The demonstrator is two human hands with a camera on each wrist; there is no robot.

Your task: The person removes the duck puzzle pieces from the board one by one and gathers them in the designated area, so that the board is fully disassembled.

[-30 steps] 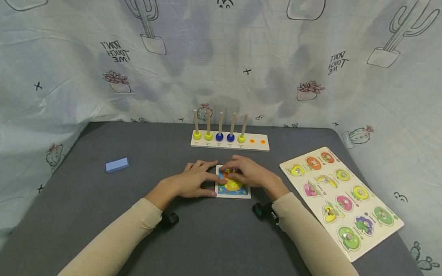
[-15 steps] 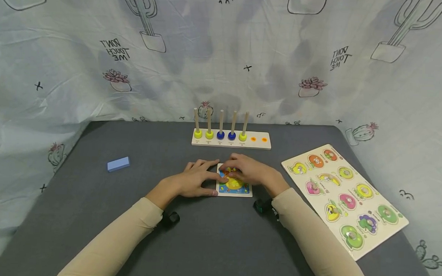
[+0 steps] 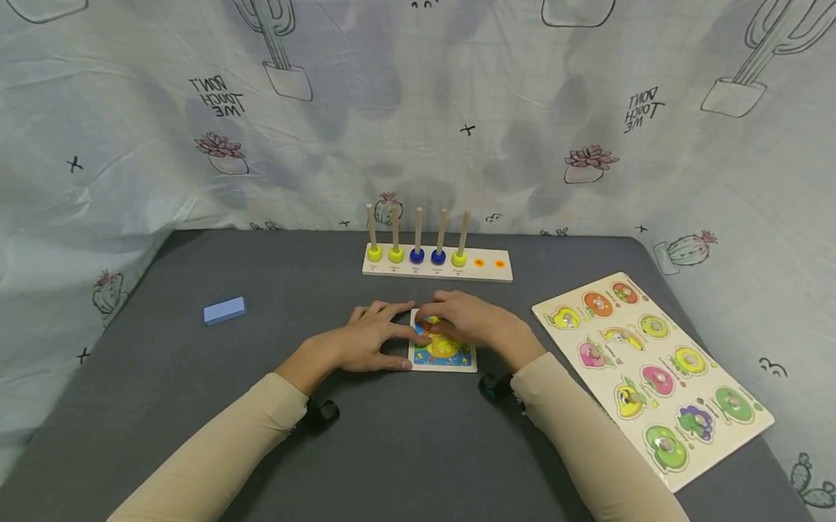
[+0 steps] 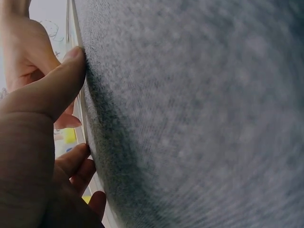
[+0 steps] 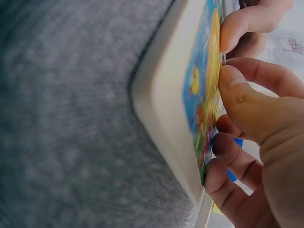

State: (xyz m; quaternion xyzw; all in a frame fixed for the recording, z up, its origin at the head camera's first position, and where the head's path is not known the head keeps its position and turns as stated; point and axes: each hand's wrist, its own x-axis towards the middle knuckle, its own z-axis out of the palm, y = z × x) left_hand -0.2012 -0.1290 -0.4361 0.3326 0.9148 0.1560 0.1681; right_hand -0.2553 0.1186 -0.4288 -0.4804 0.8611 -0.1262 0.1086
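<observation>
A small wooden puzzle board with a blue and yellow picture lies flat between the hands. My left hand rests along its left side, thumb at the near corner and index finger reaching over the picture. In the left wrist view the left thumb touches the board's edge. My right hand covers the far right part, fingers bent down onto the picture. In the right wrist view its thumb and fingertips touch the printed face; I cannot tell whether they pinch a piece. The board's pale rim shows there.
Behind the hands stands a peg board with yellow and blue rings on its pegs. A fruit puzzle board lies at the right, close to the right sleeve. A blue block lies at the left on the grey table.
The right hand has shifted very slightly left, its thumb moving over the picture. The left hand and puzzle board stay in place; the head view has moved a little.
</observation>
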